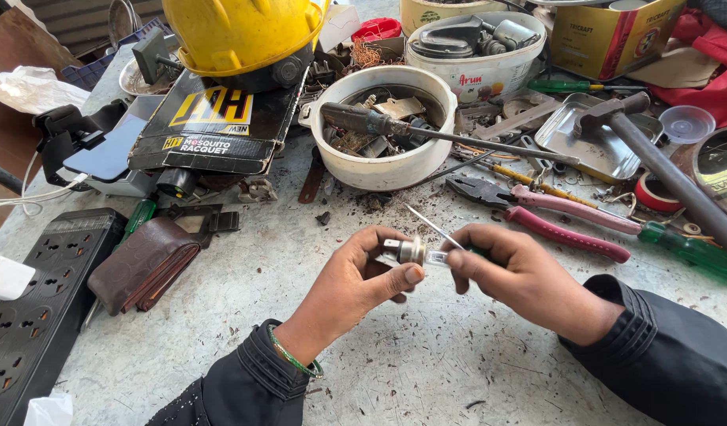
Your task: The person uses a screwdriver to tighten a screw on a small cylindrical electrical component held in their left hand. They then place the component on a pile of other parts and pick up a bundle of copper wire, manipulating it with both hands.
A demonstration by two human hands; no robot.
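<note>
A scuffed grey workbench (221, 315) is strewn with tools. A yellow hard hat (241, 35) is set at the far edge, a white bowl of scrap parts (383, 126) stands mid-bench, and red-handled pliers (549, 217) lie to the right. Above the bare bench front, the left hand (359, 276) is closed around a small metal fitting (407, 251), pinched between thumb and fingers. The right hand (521, 272) is pinched on a thin screwdriver (434, 229), whose handle end is held against the fitting.

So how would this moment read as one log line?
left hand: holds small metal part | right hand: thin tool at part | pliers beside
</note>
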